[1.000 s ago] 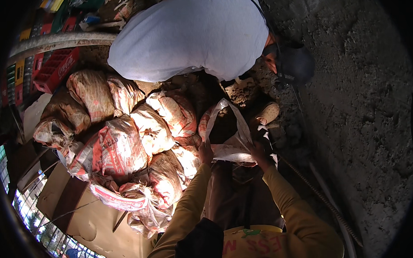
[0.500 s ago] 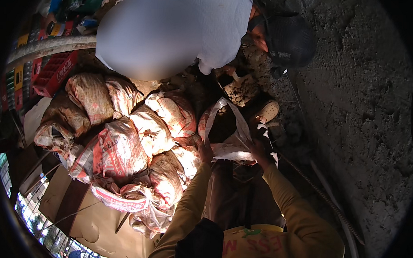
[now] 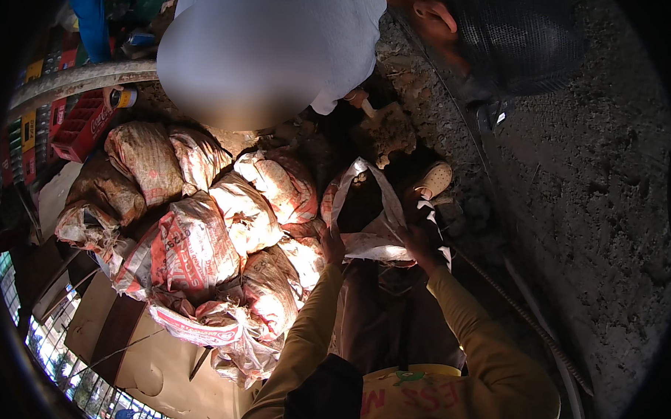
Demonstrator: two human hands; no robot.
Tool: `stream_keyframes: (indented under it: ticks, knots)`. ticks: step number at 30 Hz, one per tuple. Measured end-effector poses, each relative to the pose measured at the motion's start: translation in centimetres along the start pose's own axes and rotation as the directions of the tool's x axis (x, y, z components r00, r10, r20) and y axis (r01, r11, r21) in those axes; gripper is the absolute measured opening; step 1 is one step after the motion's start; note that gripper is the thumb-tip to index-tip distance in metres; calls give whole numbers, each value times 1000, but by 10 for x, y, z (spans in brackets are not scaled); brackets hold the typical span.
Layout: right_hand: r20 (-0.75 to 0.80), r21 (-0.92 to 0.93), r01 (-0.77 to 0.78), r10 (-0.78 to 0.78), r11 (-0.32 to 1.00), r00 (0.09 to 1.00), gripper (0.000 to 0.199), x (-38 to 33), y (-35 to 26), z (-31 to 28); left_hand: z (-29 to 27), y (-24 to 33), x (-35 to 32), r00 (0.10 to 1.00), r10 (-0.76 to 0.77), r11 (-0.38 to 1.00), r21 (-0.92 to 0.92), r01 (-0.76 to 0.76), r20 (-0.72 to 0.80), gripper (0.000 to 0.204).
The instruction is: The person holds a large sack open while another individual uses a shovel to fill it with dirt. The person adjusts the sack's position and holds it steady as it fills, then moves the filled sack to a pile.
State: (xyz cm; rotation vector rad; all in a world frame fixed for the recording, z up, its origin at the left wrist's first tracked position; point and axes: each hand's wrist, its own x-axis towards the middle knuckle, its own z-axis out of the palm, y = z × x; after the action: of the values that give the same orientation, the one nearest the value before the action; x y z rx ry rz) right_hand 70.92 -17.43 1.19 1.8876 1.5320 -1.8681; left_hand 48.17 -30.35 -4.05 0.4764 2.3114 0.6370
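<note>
My left hand (image 3: 332, 245) is closed on the left side of an open sack's rim (image 3: 374, 249). Its right side is gripped by my right hand (image 3: 422, 245). Between my hands the pale sack mouth gapes in a rough triangle, and its inside is mostly dark. Just beyond it, a co-worker's hand (image 3: 357, 98) holds a short pale handle on a soil-covered flat blade (image 3: 386, 132), which looks like a small shovel. That co-worker, in a white shirt (image 3: 352, 39) and dark mesh cap (image 3: 521, 37), bends over the dug ground.
Several filled, dirty sacks (image 3: 192, 240) are piled to my left. Behind them stands a red bottle crate (image 3: 85, 126) below a curved pipe (image 3: 87, 76). A rough wall (image 3: 586, 201) rises on the right, with a rebar rod (image 3: 516, 306) beside me. A beige clog (image 3: 436, 179) is close to the sack.
The co-worker's head has swung right and nearer, and the soil-covered blade has shifted slightly left. A blue sleeve now shows at the upper left. My hands stay on the sack rim.
</note>
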Motion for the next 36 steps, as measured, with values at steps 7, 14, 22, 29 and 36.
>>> stream_keyframes:
  ticks: [7, 14, 22, 29, 36]
  knots:
    - [-31, -59, 69, -71, 996, 997, 42, 1, 11, 19, -12, -9, -4, 998, -64, 998, -2, 64, 12, 48]
    - [-286, -216, 392, -442, 894, 850, 35, 45, 99, 20, 1, -33, 35, 946, 318, 852, 420, -313, 61, 26]
    - [-400, -548, 276, -537, 790, 743, 52, 68, 85, 5, 23, 19, 38, 934, 318, 882, 311, -354, 163, 24]
    - [-315, -782, 132, -569, 610, 760, 33, 98, 187, 13, 32, 17, 36, 923, 381, 876, 297, -380, 58, 26]
    - [-140, -620, 358, -547, 699, 826, 33, 62, 98, 9, 3, -5, 40, 995, 36, 993, 105, -46, 96, 40]
